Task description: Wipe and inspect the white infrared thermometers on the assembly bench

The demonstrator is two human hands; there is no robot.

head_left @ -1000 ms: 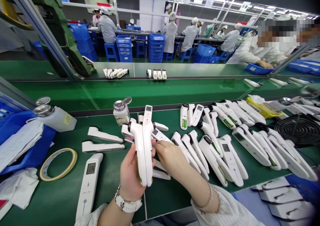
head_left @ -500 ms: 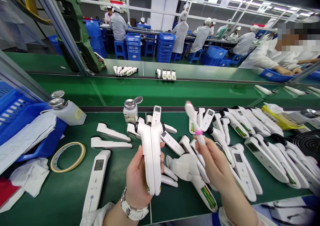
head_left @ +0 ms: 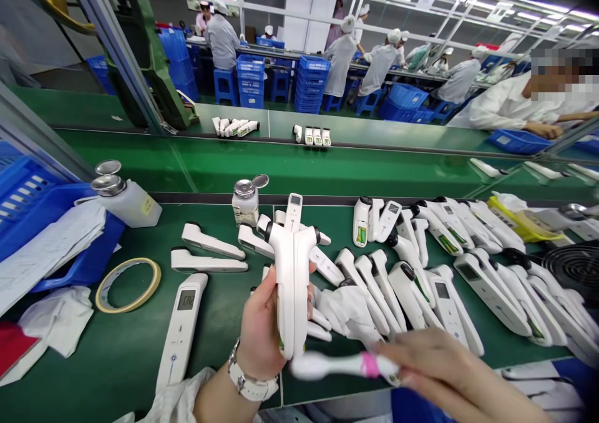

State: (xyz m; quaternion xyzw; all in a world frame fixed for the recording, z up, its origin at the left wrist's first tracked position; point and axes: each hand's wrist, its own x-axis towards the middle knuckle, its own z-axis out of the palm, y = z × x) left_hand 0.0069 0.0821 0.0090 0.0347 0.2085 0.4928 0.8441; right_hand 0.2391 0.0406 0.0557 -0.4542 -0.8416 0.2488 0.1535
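Observation:
My left hand [head_left: 264, 332] is closed round two white infrared thermometers [head_left: 292, 286], held side by side and upright with their black-tipped heads outward. My right hand [head_left: 435, 364], blurred, grips a white toothbrush-like tool [head_left: 327, 367] with a pink band. The tool points left, and its blurred tip is at the lower end of the held thermometers; whether it touches them I cannot tell. Behind my right hand lies a crumpled white cloth [head_left: 346, 311]. To the left, a thermometer [head_left: 182, 329] lies with its lit display facing up.
Many thermometers [head_left: 496, 298] cover the right side, some with batteries showing. A pump bottle [head_left: 246, 204] stands at the back, another [head_left: 126, 201] at left by a blue basket [head_left: 79, 267] with papers. Tape [head_left: 128, 286] lies nearby. A green belt [head_left: 327, 176] runs behind; co-workers [head_left: 341, 55] work beyond.
My right hand has swung the toothbrush-like tool down from above the table to the bottom of the held thermometers. My left hand with the two thermometers has shifted slightly right.

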